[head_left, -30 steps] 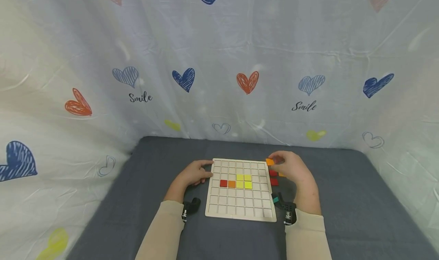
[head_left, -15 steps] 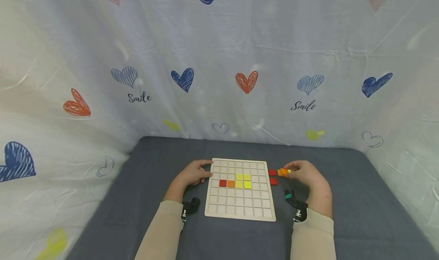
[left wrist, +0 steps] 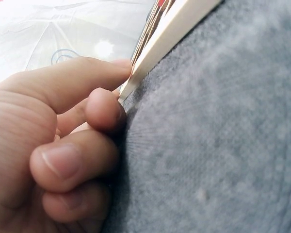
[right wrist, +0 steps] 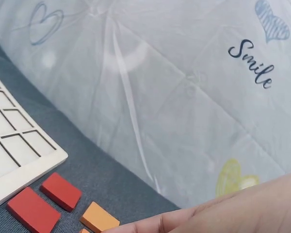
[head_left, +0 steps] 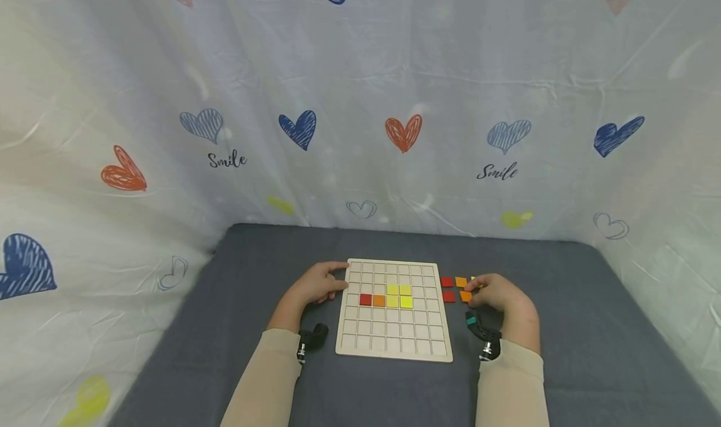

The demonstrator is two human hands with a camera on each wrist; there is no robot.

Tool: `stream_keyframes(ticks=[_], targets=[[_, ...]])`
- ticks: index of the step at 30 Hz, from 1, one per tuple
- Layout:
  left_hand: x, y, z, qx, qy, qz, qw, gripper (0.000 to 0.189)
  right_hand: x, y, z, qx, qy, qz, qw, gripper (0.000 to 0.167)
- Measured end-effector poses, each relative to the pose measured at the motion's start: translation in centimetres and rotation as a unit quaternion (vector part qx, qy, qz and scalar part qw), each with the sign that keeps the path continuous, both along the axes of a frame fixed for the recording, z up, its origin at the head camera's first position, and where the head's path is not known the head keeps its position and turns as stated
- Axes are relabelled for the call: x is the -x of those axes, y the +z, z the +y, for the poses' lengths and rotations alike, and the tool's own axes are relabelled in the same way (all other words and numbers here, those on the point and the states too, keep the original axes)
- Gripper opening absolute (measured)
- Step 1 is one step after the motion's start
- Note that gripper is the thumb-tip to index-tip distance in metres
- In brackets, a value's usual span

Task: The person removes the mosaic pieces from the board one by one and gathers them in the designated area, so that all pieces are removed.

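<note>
Head view, Q: Where is the nearer orange tile?
A: Right of the board, at the right hand; cannot tell whether pinched. Left hand touches the board's edge, index finger extended. Tile likely light, stiff: pinch opposite edges

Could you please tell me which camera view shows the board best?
The head view, since nearly the whole board shows there, tiles included. The left wrist view catches it almost edge-on; the right wrist view shows only part, near one corner.
</note>
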State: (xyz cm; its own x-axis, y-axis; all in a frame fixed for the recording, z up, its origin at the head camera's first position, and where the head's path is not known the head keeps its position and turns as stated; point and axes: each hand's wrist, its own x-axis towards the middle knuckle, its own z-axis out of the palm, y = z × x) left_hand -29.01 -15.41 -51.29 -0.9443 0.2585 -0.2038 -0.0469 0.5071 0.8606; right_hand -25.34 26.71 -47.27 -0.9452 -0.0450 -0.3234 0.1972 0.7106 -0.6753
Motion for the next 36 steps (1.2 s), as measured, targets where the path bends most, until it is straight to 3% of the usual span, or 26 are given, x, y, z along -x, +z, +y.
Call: stream_keyframes(ticks=[12,22,31,36], targets=[[0.1,-0.1,0.0,0.004,-0.002,0.003,1.0,0.058,-0.7,2.6,-1.0,0.02,0.015,0.036,0.999,0.032],[-0.1,0.0,0.0,0.007,-0.001,0.01,0.9999,0.058,-0.5,4.8,-3.5,0.01,0.046,0.13,0.9905,0.034],[-0.1,0.0,0.0,0.006,-0.001,0.008,0.9999,0.057,-0.4,5.5,-7.1,0.049,0.058,0.148,0.986,0.03],[0.0,0.0,0.0,0.006,-0.003,0.007,1.0,0.058,0.1,4.7,-8.8,0.037,0.078,0.146,0.9855,0.028]])
